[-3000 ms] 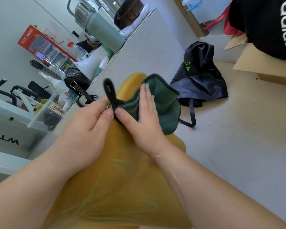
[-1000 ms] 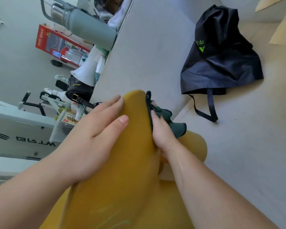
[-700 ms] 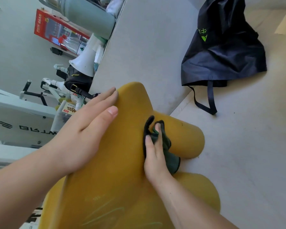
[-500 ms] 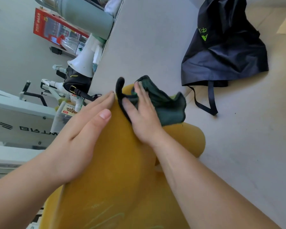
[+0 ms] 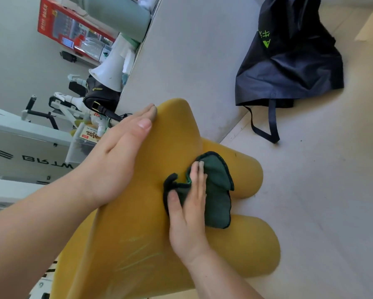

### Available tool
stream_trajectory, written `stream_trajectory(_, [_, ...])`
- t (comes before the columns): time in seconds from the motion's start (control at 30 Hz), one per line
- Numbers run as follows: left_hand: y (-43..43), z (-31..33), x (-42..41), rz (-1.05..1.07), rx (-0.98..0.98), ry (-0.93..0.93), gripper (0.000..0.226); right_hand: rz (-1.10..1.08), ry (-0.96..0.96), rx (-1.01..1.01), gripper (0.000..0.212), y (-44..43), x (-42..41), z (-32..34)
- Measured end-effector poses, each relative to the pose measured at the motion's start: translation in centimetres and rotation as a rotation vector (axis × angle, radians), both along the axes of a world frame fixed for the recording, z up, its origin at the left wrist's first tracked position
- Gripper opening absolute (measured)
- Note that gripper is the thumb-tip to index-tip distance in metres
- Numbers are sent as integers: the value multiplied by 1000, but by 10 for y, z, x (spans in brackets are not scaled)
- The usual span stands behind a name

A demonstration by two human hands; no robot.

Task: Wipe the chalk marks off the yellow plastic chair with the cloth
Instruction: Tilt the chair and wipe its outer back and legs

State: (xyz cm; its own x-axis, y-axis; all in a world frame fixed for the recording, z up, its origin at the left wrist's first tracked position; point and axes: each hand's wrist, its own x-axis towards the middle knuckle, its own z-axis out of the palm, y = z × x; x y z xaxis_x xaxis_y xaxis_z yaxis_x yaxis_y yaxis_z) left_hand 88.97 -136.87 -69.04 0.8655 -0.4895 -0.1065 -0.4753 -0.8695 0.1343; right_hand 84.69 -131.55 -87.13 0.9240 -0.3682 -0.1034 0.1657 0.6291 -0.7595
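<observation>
Your right hand point(image 5: 187, 219) has just swept the cloth point(image 5: 215, 190) down from the top of the chair point(image 5: 177, 130), where half a second ago it sat right beside your left fingertips. Now the cloth lies bunched under your right fingers, well below the left hand point(image 5: 114, 160). You press it flat against the yellow surface with straight fingers, thumb spread to the side, rather than clutching it.

Your left hand has stayed where it was, laid flat and open along the chair's upper edge to brace it.

That stroke seems to have left the area ahead of your right fingertips clean. Faint chalk marks point(image 5: 138, 251) still show just left of your right wrist, behind the cloth, so the job looks only partly done.
</observation>
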Motion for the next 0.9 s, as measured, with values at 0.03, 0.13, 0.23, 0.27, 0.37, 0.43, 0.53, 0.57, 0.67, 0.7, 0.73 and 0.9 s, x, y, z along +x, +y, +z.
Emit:
stream_trajectory(0.03, [1, 0, 3, 17, -9, 16, 67, 30, 2, -70, 87, -9, -3, 9])
stream_trajectory(0.13, [-3, -3, 6, 33, -49, 48, 66, 108, -56, -289, 85, -56, 22, 28])
stream_trajectory(0.23, [-2, -4, 10, 72, -127, 99, 67, 57, -177, -376, 75, -89, 53, 26])
stream_trajectory(0.27, [-2, -3, 12, 84, -109, 100, 69, 45, -164, -333, 75, -86, 58, 17])
stream_trajectory(0.37, [-2, -1, 13, 123, -15, 72, 84, 88, 12, -66, 91, -50, 47, -9])
stream_trajectory(0.43, [0, 1, 13, 142, -21, 45, 90, 189, 121, 59, 97, -27, 34, -17])
stream_trajectory(0.53, [2, 4, 6, 17, 75, -99, 71, 249, 240, 134, 83, -6, 12, -12])
stream_trajectory(0.57, [3, 3, 2, -48, 117, -130, 63, 227, 253, 152, 79, 0, 4, -8])
stream_trajectory(0.67, [13, 5, -11, -135, 177, -62, 52, 81, 200, 107, 73, 27, -24, 14])
stream_trajectory(0.7, [21, 7, -18, -170, 173, -62, 54, 18, 158, 46, 73, 33, -32, 23])
stream_trajectory(0.73, [33, 11, -26, -196, 144, -81, 54, -40, 114, -34, 73, 35, -38, 32])
stream_trajectory(0.9, [140, 19, -93, -378, 18, -232, 56, -250, -36, -437, 83, 17, -28, 57])
